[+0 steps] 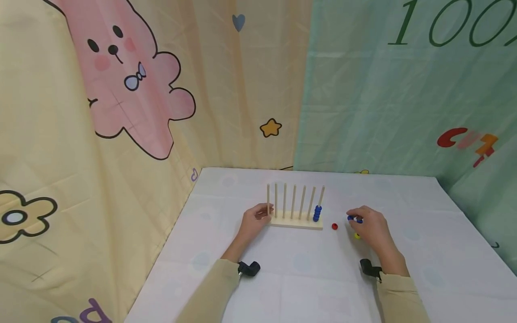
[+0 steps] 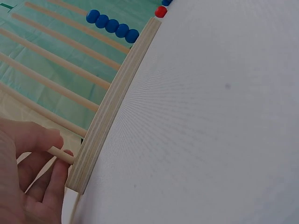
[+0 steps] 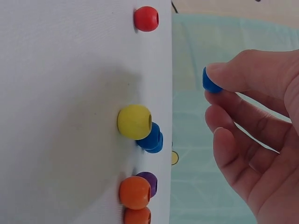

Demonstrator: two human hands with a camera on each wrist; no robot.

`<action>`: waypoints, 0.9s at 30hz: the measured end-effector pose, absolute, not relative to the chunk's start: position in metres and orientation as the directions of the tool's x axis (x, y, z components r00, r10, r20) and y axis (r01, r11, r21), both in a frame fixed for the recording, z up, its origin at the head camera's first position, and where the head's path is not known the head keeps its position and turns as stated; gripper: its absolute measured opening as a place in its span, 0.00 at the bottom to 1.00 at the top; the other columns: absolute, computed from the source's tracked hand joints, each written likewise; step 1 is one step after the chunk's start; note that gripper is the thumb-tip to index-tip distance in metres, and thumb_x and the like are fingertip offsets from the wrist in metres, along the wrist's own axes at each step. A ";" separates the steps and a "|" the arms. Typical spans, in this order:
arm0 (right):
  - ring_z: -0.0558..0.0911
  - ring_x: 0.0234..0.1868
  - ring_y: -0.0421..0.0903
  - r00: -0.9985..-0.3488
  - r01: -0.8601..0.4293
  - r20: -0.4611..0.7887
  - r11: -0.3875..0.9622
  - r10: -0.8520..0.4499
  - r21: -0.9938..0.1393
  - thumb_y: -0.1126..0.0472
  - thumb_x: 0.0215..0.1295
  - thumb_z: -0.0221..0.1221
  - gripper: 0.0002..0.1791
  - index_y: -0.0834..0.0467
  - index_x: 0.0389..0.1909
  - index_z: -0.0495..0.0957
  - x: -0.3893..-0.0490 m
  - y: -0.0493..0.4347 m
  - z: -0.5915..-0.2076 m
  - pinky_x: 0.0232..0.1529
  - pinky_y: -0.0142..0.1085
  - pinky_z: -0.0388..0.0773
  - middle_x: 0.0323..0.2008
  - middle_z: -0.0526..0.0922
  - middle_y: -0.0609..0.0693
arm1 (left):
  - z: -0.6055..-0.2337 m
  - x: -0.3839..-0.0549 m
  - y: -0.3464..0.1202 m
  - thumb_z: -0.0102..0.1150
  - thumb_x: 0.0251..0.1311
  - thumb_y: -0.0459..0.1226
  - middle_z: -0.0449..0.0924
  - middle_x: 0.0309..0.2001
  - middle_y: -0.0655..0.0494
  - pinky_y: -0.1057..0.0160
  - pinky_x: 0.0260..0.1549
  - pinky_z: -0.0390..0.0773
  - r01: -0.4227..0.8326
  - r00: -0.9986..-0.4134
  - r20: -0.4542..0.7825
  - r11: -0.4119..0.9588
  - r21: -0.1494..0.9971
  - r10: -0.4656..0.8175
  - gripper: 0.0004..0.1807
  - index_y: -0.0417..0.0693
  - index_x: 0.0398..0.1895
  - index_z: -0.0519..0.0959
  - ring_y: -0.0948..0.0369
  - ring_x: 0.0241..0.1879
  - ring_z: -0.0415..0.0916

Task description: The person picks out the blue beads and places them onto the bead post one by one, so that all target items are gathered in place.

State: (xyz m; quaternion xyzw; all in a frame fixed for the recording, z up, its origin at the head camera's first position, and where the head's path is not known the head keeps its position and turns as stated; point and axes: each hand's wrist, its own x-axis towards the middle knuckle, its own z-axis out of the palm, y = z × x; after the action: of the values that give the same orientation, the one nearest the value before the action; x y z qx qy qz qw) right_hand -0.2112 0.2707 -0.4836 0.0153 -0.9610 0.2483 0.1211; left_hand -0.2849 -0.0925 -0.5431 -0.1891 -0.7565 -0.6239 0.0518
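A wooden peg rack (image 1: 296,223) stands on the table, with a row of upright pegs in its base. Several blue beads (image 1: 317,213) are stacked on its rightmost peg. My left hand (image 1: 253,220) pinches the leftmost peg (image 2: 64,155) low down, near the base. To the right of the rack, my right hand (image 1: 373,228) pinches a blue bead (image 3: 211,82) between thumb and forefinger, above the tabletop. Below that hand a yellow bead (image 3: 134,122) lies on the table, with blue beads (image 3: 150,136) just behind it.
A lone red bead (image 1: 334,226) lies between the rack and my right hand. In the right wrist view, orange beads (image 3: 135,192) and a purple bead (image 3: 149,182) rest on the white-covered table (image 1: 299,287). Patterned curtains (image 1: 238,89) hang behind and at the sides.
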 end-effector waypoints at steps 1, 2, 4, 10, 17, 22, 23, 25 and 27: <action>0.79 0.42 0.56 -0.969 -0.091 0.245 0.877 0.032 -0.473 0.66 0.61 0.68 0.14 0.62 0.48 0.86 -0.211 0.270 -0.483 0.42 0.51 0.81 0.42 0.82 0.57 | -0.543 -0.285 -0.093 0.63 0.60 0.22 0.84 0.50 0.45 0.56 0.53 0.79 0.353 -0.922 0.316 0.154 0.923 0.221 0.20 0.39 0.55 0.82 0.50 0.54 0.80; 0.79 0.42 0.56 -0.968 -0.093 0.249 0.877 0.032 -0.471 0.66 0.61 0.69 0.14 0.62 0.48 0.86 -0.210 0.270 -0.483 0.42 0.51 0.81 0.42 0.82 0.57 | -0.543 -0.285 -0.093 0.63 0.60 0.22 0.84 0.51 0.46 0.58 0.53 0.79 0.355 -0.922 0.317 0.158 0.921 0.222 0.20 0.40 0.55 0.82 0.50 0.54 0.80; 0.80 0.42 0.55 -0.965 -0.097 0.259 0.879 0.031 -0.467 0.66 0.61 0.69 0.13 0.62 0.48 0.86 -0.210 0.268 -0.481 0.40 0.50 0.81 0.42 0.83 0.56 | -0.542 -0.284 -0.094 0.63 0.59 0.22 0.84 0.51 0.47 0.59 0.53 0.79 0.360 -0.921 0.320 0.169 0.917 0.223 0.21 0.41 0.55 0.82 0.52 0.53 0.81; 0.79 0.41 0.54 -0.959 -0.115 0.282 0.879 0.023 -0.463 0.66 0.61 0.69 0.13 0.61 0.47 0.86 -0.209 0.266 -0.477 0.38 0.48 0.80 0.40 0.82 0.54 | -0.543 -0.285 -0.094 0.66 0.57 0.24 0.84 0.52 0.53 0.58 0.56 0.76 0.343 -0.931 0.297 0.231 0.911 0.212 0.21 0.45 0.54 0.83 0.57 0.52 0.81; 0.79 0.42 0.55 -0.956 -0.130 0.294 0.868 0.018 -0.479 0.65 0.62 0.68 0.13 0.62 0.48 0.86 -0.205 0.263 -0.466 0.39 0.49 0.80 0.41 0.83 0.55 | -0.544 -0.285 -0.094 0.68 0.55 0.25 0.84 0.53 0.53 0.60 0.59 0.73 0.314 -0.942 0.263 0.272 0.909 0.208 0.22 0.45 0.54 0.84 0.56 0.58 0.78; 0.79 0.43 0.55 -0.950 -0.138 0.311 0.865 0.022 -0.483 0.65 0.63 0.68 0.13 0.61 0.49 0.85 -0.203 0.260 -0.456 0.37 0.46 0.80 0.42 0.83 0.55 | -0.544 -0.285 -0.094 0.69 0.55 0.27 0.83 0.54 0.50 0.59 0.59 0.74 0.315 -0.943 0.258 0.312 0.896 0.210 0.21 0.45 0.54 0.85 0.54 0.59 0.77; 0.79 0.43 0.55 -0.948 -0.143 0.318 0.865 0.020 -0.481 0.65 0.63 0.68 0.14 0.61 0.49 0.85 -0.203 0.259 -0.454 0.36 0.46 0.80 0.42 0.83 0.55 | -0.544 -0.285 -0.094 0.69 0.56 0.27 0.82 0.55 0.50 0.58 0.59 0.74 0.314 -0.944 0.255 0.325 0.892 0.210 0.20 0.46 0.53 0.85 0.54 0.59 0.76; 0.79 0.42 0.54 -0.942 -0.158 0.335 0.864 0.013 -0.477 0.65 0.63 0.68 0.13 0.61 0.49 0.86 -0.202 0.258 -0.451 0.36 0.45 0.79 0.42 0.83 0.54 | -0.544 -0.286 -0.094 0.70 0.56 0.29 0.82 0.55 0.50 0.57 0.58 0.75 0.307 -0.947 0.245 0.354 0.883 0.209 0.20 0.47 0.53 0.85 0.54 0.58 0.76; 0.80 0.42 0.54 -0.936 -0.173 0.351 0.863 0.005 -0.474 0.65 0.63 0.68 0.13 0.60 0.48 0.86 -0.202 0.257 -0.449 0.36 0.46 0.79 0.41 0.83 0.54 | -0.545 -0.286 -0.094 0.70 0.57 0.30 0.81 0.56 0.51 0.56 0.58 0.75 0.300 -0.949 0.235 0.374 0.877 0.210 0.19 0.49 0.53 0.85 0.55 0.58 0.76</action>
State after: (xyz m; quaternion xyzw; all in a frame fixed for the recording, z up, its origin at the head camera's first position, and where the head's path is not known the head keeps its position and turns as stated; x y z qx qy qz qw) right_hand -0.2021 0.2569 -0.4492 0.0442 -0.9496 0.2577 0.1728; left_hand -0.2859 -0.0941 -0.5451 -0.1542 -0.8279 -0.5377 0.0420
